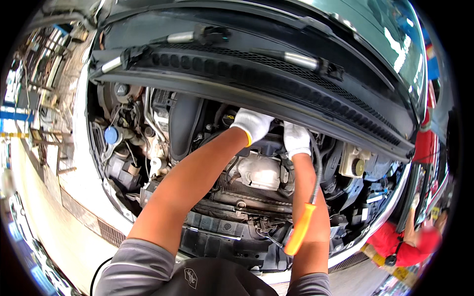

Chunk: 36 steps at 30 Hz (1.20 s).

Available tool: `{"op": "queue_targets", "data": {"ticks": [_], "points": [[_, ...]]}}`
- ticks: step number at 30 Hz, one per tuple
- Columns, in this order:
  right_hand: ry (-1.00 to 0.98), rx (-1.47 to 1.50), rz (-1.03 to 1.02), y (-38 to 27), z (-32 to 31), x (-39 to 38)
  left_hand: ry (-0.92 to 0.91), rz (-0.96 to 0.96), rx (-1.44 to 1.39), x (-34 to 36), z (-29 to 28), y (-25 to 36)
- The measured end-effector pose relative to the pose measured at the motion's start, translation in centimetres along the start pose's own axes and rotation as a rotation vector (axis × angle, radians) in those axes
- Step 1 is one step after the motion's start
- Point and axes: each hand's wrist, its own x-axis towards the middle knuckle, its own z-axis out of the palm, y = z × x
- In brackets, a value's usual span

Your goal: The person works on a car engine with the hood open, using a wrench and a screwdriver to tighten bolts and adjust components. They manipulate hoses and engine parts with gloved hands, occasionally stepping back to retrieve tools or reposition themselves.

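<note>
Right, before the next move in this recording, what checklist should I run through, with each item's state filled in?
1. Gloves worn: ok; white gloves cover the left hand and right hand.
2. Fingertips in view: not ok; they are hidden at the edge of the black panel.
3. Grip secure: cannot tell; what either hand holds is hidden.
4. Orange handle clear of the right forearm: cannot tell; it overlaps the forearm in view, but contact is unclear.
5. Blue cap in place: ok; its tightness cannot be judged.
6. Person in red clear of the engine bay: ok; they are outside it, at the right.
</note>
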Motion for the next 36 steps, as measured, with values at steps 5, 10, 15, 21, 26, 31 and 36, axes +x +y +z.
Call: {"op": "queue_targets", "data": {"ticks": [5,10,15,21,26,31,36], "points": [[-0.161,0.023,-0.03,1.5,-0.3,0.0,-0.227,0.343,-0.056,-3.8,-4.2,2.4],[0.057,0.411,-0.054,-0.2,0.2,-1.1,-0.048,0.429,-0.032,-6.3,-2.0,1.1],[0.264,0.204,-0.14,0.0,0.2,-1.9,-0.06,0.452,-0.014,-6.3,-1.4,0.9],[0.361,0.261,-0.112,-4.2,-2.4,-3.6,0.085,0.465,0.019,-6.6,-0.7,0.7],[0.415,0.215,-0.153,-4.4,-1.8,-3.7,0.061,0.46,0.057,-6.6,-0.8,0.7],[0.276,0.232,-0.061,-0.5,1.5,-2.0,0.054,0.473,0.051,-6.6,-0.5,1.0],[0.188,-0.023,-0.148,-1.6,0.8,-1.0,0.042,0.45,0.036,-6.5,-0.5,0.8]]}}
